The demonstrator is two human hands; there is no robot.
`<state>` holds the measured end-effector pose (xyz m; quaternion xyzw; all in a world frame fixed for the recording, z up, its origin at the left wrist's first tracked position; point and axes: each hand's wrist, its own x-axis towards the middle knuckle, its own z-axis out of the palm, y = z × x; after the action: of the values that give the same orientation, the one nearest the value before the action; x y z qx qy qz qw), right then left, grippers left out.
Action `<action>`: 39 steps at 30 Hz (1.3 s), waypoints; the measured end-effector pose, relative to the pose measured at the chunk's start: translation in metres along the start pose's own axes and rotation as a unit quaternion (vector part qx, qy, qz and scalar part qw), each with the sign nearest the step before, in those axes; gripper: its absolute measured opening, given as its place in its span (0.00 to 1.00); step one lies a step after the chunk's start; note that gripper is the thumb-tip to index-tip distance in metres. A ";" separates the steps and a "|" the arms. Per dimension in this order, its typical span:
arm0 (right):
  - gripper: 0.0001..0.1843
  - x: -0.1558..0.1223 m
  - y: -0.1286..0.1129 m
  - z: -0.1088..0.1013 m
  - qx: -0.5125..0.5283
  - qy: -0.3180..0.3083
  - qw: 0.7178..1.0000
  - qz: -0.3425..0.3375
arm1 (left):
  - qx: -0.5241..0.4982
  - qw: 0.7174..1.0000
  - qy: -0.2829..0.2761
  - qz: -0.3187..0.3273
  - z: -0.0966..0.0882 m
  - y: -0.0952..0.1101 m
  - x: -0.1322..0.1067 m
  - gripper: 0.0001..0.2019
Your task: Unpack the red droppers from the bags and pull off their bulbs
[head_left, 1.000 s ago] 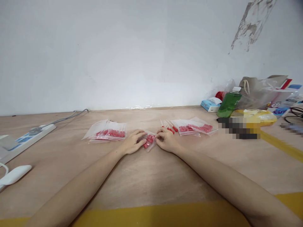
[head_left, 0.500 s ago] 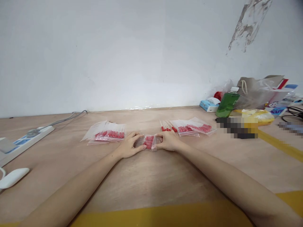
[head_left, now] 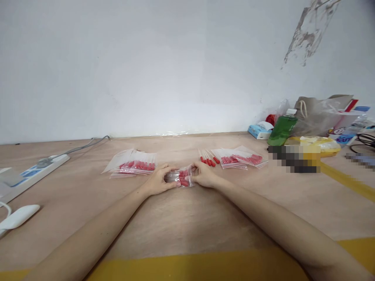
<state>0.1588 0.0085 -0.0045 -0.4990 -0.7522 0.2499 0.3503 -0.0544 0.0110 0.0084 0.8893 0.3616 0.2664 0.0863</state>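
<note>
Between my hands, just above or on the table, is a clear plastic bag (head_left: 184, 178) with several red-tipped sticks in it, their red ends toward the right. My left hand (head_left: 160, 180) grips its left side between thumb and fingers. At the bag's right edge my right hand (head_left: 204, 175) pinches the plastic. Loose red-tipped sticks (head_left: 208, 160) lie just beyond my right hand. A pile of filled zip bags (head_left: 134, 166) is to the left, and another group of filled bags (head_left: 240, 158) rests at the right.
At the left are a white power strip (head_left: 35, 175) with a grey cable and a white mouse-like object (head_left: 22, 216). Along the back right stand a blue tissue pack (head_left: 259, 132), a green bottle (head_left: 281, 128), paper and plastic bags (head_left: 319, 115) and a yellow packet (head_left: 322, 145). Yellow tape marks the table.
My right hand has shifted slightly left on the bag, uncovering more loose sticks behind it. The bag's plastic has turned a little, and the sticks inside are less evenly lined up.
</note>
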 end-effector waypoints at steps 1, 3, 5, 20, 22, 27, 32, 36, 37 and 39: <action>0.14 0.001 0.002 0.002 0.017 0.006 1.000 -0.013 | -0.006 1.000 0.002 0.002 0.000 0.000 0.000 0.25; 0.14 0.003 0.007 0.006 0.055 -0.001 0.998 -0.034 | -0.019 1.000 0.001 0.002 0.001 0.000 0.001 0.25; 0.14 0.005 0.010 0.009 0.077 -0.008 0.996 -0.034 | -0.027 1.000 -0.004 -0.001 0.001 0.000 0.001 0.25; 0.04 0.007 0.000 0.006 0.055 -0.073 0.996 0.004 | -0.040 0.999 -0.021 -0.018 0.003 -0.006 0.001 0.25; 0.03 0.008 -0.002 0.002 0.075 -0.087 0.993 0.014 | -0.040 0.999 -0.020 -0.017 0.002 -0.005 0.001 0.25; 0.02 0.008 -0.008 -0.022 0.203 -0.143 0.963 0.102 | -0.041 0.999 -0.011 -0.020 0.000 -0.003 0.002 0.24; 0.07 0.010 -0.007 -0.042 0.393 -0.125 0.879 0.238 | -0.047 0.998 -0.002 -0.032 -0.001 -0.006 0.001 0.24; 0.07 0.014 -0.004 -0.070 0.382 -0.088 0.886 0.246 | -0.042 0.999 0.004 -0.034 -0.003 -0.007 0.000 0.23; 0.07 0.014 -0.002 -0.080 0.374 -0.083 0.892 0.241 | -0.040 0.999 0.005 -0.034 -0.004 -0.007 0.000 0.23; 0.06 0.014 0.001 -0.101 0.339 -0.064 0.916 0.203 | -0.031 0.999 0.010 -0.037 -0.004 -0.006 0.000 0.23</action>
<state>0.2338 0.0248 0.0623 -0.4752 -0.5258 0.5870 0.3913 -0.0604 0.0150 0.0097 0.8695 0.3869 0.2825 0.1200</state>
